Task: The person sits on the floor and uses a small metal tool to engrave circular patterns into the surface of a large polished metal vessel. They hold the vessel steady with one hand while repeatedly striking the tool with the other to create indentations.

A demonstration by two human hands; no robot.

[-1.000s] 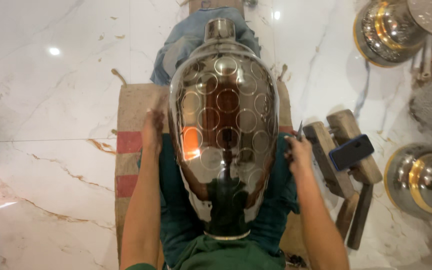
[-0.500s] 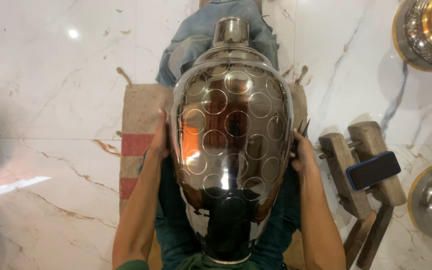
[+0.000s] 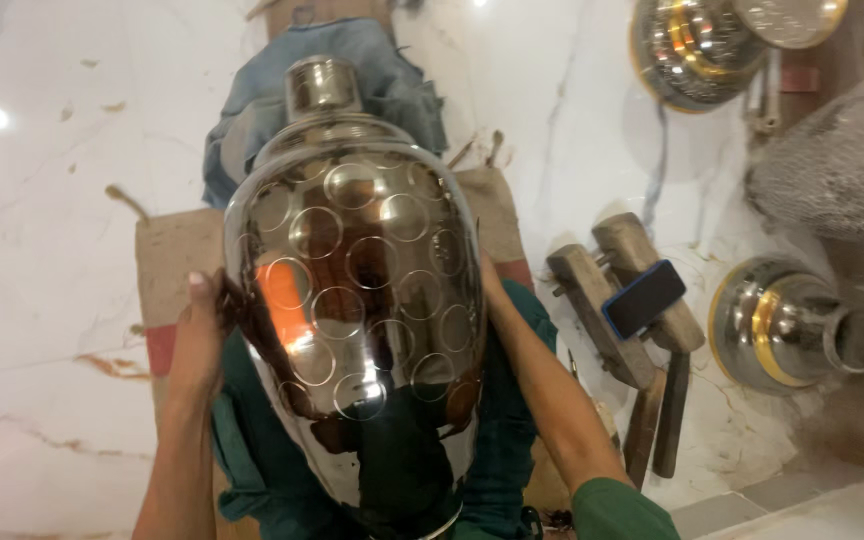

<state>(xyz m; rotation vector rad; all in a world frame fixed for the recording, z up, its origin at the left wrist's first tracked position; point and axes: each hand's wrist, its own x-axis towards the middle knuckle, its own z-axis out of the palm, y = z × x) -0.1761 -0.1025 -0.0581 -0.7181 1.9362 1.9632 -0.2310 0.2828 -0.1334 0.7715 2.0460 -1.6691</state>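
Note:
A large polished steel pot [image 3: 357, 300] with pressed circle marks lies on my lap, its narrow neck pointing away from me. My left hand [image 3: 197, 335] presses flat against the pot's left side. My right hand is mostly hidden behind the pot's right side; only the wrist and forearm [image 3: 537, 375] show, reaching in against the pot. Both hands hold the pot between them. Under it lie my teal clothing and a blue cloth [image 3: 252, 110] near the neck.
A burlap mat [image 3: 167, 265] lies on the white marble floor. Two wooden mallets [image 3: 612, 300] with a blue phone [image 3: 644, 297] on them sit to the right. Shiny metal pots stand at the right [image 3: 787, 325] and the upper right [image 3: 692, 50].
The view has shifted so the pot sits more to the left. My right hand has slid further behind the pot, out of sight. My left hand stays on its side.

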